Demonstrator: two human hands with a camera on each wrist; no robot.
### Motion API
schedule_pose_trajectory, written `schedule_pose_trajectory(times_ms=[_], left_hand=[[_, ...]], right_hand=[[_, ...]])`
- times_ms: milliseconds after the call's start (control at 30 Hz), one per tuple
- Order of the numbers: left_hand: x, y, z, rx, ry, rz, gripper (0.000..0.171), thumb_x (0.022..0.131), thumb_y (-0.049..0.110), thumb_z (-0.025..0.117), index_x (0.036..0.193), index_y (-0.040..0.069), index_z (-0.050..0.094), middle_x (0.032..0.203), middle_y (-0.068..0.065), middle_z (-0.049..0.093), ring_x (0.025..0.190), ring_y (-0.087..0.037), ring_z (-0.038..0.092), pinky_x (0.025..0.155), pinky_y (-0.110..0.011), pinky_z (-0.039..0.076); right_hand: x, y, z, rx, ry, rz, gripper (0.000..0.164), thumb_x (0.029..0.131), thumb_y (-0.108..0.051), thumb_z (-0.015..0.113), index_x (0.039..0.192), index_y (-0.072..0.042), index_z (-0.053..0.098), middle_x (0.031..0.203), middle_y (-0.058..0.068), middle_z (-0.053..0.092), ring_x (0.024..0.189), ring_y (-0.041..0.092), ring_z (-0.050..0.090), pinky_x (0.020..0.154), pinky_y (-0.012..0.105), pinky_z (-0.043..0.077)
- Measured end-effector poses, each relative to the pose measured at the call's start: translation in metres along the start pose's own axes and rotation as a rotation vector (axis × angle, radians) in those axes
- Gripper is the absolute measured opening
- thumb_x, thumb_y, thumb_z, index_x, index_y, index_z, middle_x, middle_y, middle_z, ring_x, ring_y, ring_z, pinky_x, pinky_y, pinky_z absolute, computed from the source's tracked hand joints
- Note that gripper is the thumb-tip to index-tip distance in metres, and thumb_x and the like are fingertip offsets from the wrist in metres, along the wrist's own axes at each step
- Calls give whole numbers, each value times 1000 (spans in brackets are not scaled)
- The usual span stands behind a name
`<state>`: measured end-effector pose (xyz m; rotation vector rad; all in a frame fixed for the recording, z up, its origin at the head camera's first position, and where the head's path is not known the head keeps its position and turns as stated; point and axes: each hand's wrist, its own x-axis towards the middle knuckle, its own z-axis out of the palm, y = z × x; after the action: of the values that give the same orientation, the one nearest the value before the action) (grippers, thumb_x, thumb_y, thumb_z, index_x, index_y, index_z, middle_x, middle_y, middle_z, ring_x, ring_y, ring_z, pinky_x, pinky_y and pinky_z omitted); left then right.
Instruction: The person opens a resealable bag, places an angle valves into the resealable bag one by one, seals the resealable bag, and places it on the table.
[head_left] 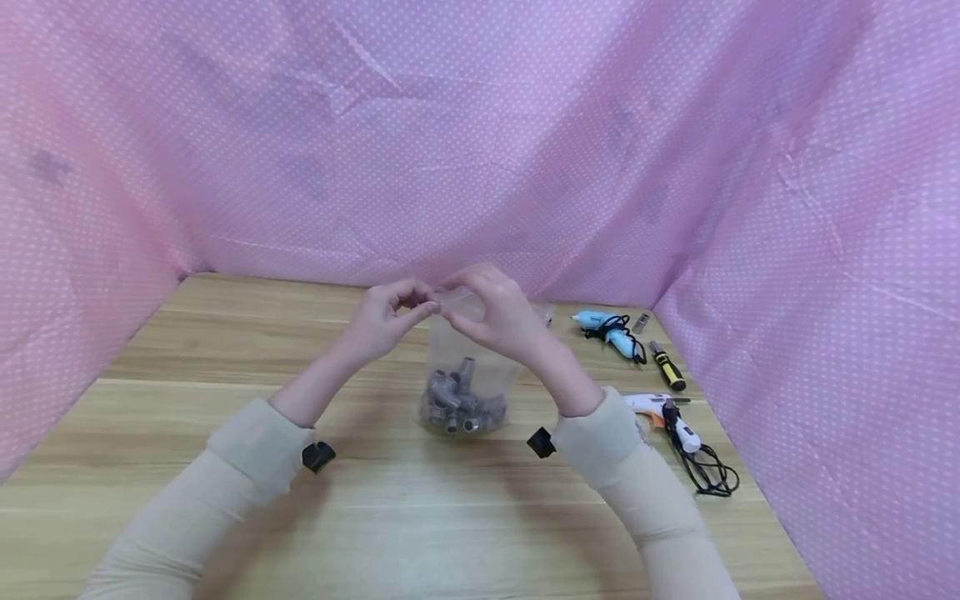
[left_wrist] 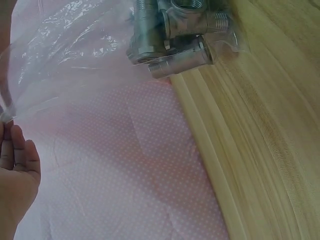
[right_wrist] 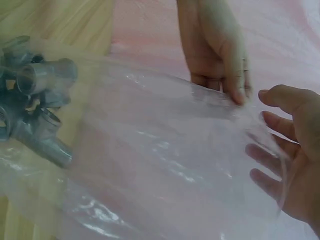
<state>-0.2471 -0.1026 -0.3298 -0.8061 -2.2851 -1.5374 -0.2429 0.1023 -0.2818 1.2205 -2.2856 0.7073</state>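
A clear plastic bag (head_left: 480,354) hangs over the table in the head view. Grey metal pipe fittings (head_left: 459,402), tees among them, lie heaped in its bottom. Near the bag's top edge, my left hand (head_left: 381,323) pinches the plastic between thumb and fingers; the right wrist view shows this left hand (right_wrist: 215,47) at the corner. My right hand (head_left: 498,315) is at the mouth beside it. Seen from the right wrist, this hand (right_wrist: 302,150) has its fingers spread behind the film, with the thumb apart from them. The left wrist view shows threaded fittings (left_wrist: 182,30) through the plastic.
On the wooden table (head_left: 225,350), a blue glue gun (head_left: 618,340), a small metal piece (head_left: 641,322), a yellow and black screwdriver (head_left: 667,367) and a white glue gun (head_left: 647,404) with a black cord lie at the right. Pink dotted cloth (head_left: 450,150) encloses the back and sides.
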Motion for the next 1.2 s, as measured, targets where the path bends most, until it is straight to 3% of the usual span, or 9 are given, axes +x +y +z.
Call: schedule_pose_trajectory(times_ms=[267,533,867,1000,1200], left_hand=[[-5,6,2,86,55,31,12,89,19,64,91,8,68,87,-3,70,78,-13,59,65,-27,46],[-9,8,10,132,150,145,6,86,10,67,86,4,67,78,-4,69,69,-11,58,58,-23,43],[-12,6,14,158,212,234,5,85,5,67,86,1,65,75,-6,64,70,-12,55,63,-19,41],[-12,4,11,168,209,255,3,83,1,68,85,2,65,76,-6,64,72,-14,56,65,-19,43],[-8,1,8,181,124,264,5,85,1,65,89,1,63,81,-6,65,77,-16,59,71,-26,50]], right_hand=[[7,4,12,0,-29,25,11,81,-11,69,90,-6,67,84,3,68,84,18,58,78,33,46],[6,6,10,-62,-65,17,7,82,-14,69,86,-10,66,83,0,68,81,15,54,71,32,37],[1,13,1,-102,-95,9,5,83,-16,69,83,-12,66,82,-1,68,82,15,54,70,31,36],[-1,14,-2,-104,-133,10,4,86,-16,67,85,-12,66,85,-1,68,83,14,53,72,31,36],[-1,13,-2,-116,-179,1,4,88,-15,64,88,-11,64,86,-1,66,84,14,52,74,31,35]])
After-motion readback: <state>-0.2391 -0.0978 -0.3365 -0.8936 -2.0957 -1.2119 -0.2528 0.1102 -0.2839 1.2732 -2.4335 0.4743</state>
